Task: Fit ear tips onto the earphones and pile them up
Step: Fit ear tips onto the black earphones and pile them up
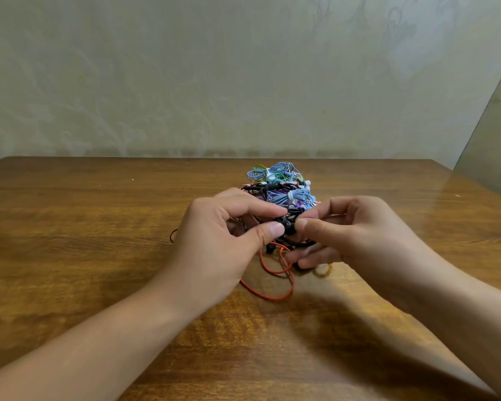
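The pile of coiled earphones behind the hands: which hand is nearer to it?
Left. The left hand overlaps the pile of coiled earphones at its front left edge; the right hand sits lower right, slightly apart.

Both hands, left (223, 230) and right (356, 230), pinch a small black earbud (288, 227) just before a multicoloured pile of coiled earphones (281, 185); a red cable (275, 285) loops below the earbud.

Pile (279, 185) lies on the table (84, 241), toward its far edge, near mid-width. Left hand (226, 235) and right hand (356, 230) meet just before it, earbud (287, 227) between them; cord (275, 273) lies nearer.
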